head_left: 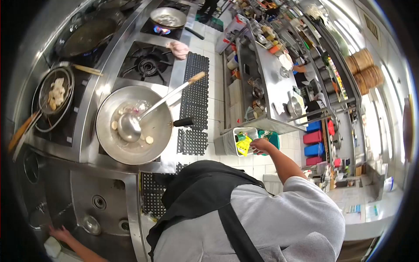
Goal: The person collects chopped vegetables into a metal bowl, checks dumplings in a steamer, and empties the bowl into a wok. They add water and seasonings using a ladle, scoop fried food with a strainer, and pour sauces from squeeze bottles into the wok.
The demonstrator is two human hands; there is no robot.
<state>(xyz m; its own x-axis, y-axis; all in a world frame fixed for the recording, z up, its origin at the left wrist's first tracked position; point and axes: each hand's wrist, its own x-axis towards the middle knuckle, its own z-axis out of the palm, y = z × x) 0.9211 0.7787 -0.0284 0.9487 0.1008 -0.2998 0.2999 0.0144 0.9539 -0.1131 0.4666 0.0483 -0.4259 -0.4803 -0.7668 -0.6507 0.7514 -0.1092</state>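
Observation:
At the lower left, my left hand (pixel 61 234) reaches over the sink area, fingers apart, beside a white block-like item (pixel 52 247). It appears to hold nothing. My right hand (pixel 261 146) hangs by a lined waste bin (pixel 224 147), with its fingers loosely spread. Close to those fingers, a yellow packet (pixel 244 144) lies in the bin; contact is unclear. Away from both hands, a large wok (pixel 150 102) contains pale slices and purplish pieces. A ladle (pixel 129 127) rests in it, its wooden-tipped handle crossing the rim.
Left of the wok, a strainer (pixel 56 92) holds pale pieces. A frying pan (pixel 174 16) sits over a lit burner, near a pinkish cloth (pixel 177 49). The sink (pixel 80 187) contains a metal bowl (pixel 91 225). Across the aisle, people stand behind a steel counter (pixel 275 85).

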